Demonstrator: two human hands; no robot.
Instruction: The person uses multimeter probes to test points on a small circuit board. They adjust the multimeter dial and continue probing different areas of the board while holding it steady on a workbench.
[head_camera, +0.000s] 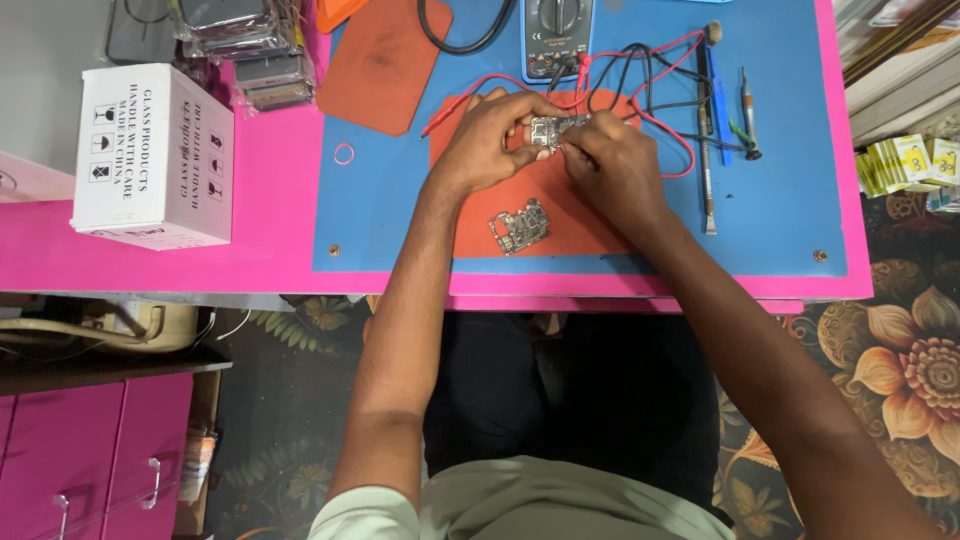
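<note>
- Table (270, 215): bright pink top, carrying everything below; pink drawers stand under its left end.
- Blue mat (780, 150): large rectangle covering the right part of the table, fixed with small studs at its near corners.
- White carton (155, 155): cardboard box with black printing, on the left part of the table, well apart from the hands.
- Orange pads: one (380, 65) at the far left edge of the blue mat, a second (540, 215) under the hands.
- Multimeter (558, 35): dark-cased, at the far edge of the mat, its red and black leads (660, 95) looping just beyond the hands.
- Left hand (490, 135): fingers curled around the left end of the small circuit board, holding it.
- Right hand (605, 160): fingertips pinched narrow on the same board's right end.
- Hand tools (708, 150): slim drivers and a spudger, in a row to the right of the hands.
- Small circuit board (548, 130): held between both hands, just above the second orange pad.
- Second circuit board (520, 226): lying flat on that pad, near the wrists, untouched.
</note>
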